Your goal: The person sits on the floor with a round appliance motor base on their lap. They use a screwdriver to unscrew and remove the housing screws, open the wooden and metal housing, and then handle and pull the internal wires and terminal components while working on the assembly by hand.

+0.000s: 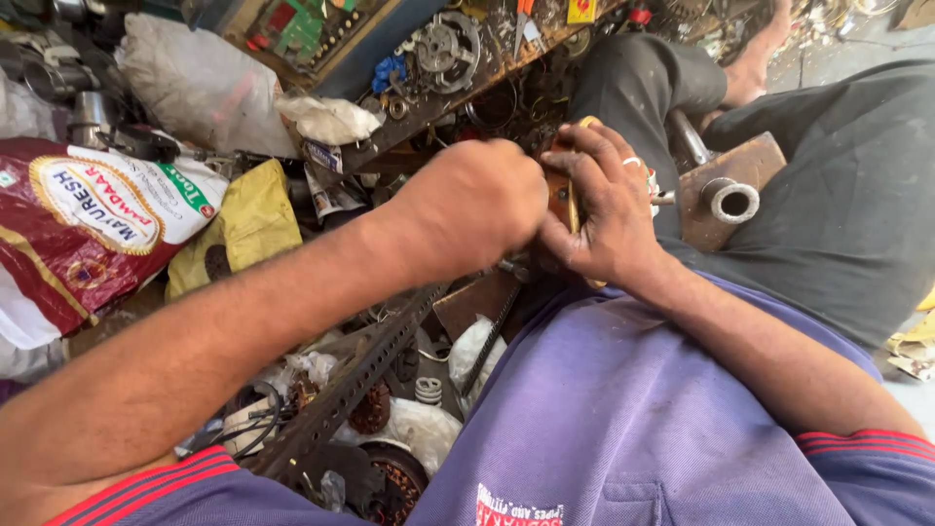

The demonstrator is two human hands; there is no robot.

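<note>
while both hands (477,209) grip brown part (560,195), its long axis stands upright.

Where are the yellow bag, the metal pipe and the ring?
yellow bag (255,219), head view, middle of its crumpled front.
metal pipe (732,201), head view, rim of its open end.
ring (632,162), head view, band on a right-hand finger.

Looks like a cluttered repair workshop: motor windings (394,479), a slotted metal angle bar (355,385) and scrap parts are piled everywhere.
</note>
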